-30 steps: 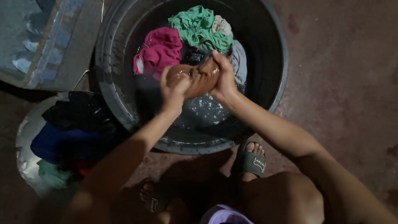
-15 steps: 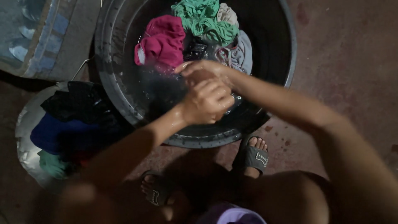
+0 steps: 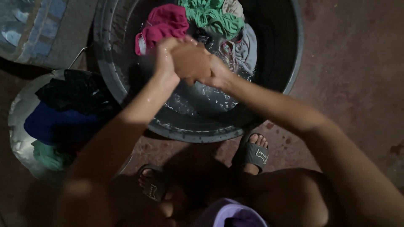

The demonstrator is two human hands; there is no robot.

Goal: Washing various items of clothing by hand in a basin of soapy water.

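My left hand (image 3: pixel 165 56) and my right hand (image 3: pixel 201 66) are pressed together, wet, just above the soapy water in a big dark round basin (image 3: pixel 191 132). Their fingers are curled against each other, and whether any cloth sits between them is hidden. In the far part of the basin lie a pink garment (image 3: pixel 162 23), a green garment (image 3: pixel 212 14) and a grey garment (image 3: pixel 246 46), close behind my hands.
A pale bucket (image 3: pixel 19 109) at the left holds dark, blue and green clothes (image 3: pixel 59 122). My feet in dark sandals (image 3: pixel 252 153) rest on the reddish concrete floor by the basin's near rim. A tiled ledge (image 3: pixel 29 29) lies at the top left.
My joined hands dipped toward the near side of the basin, then came back up toward the pink garment, rubbing together. The view has shifted slightly.
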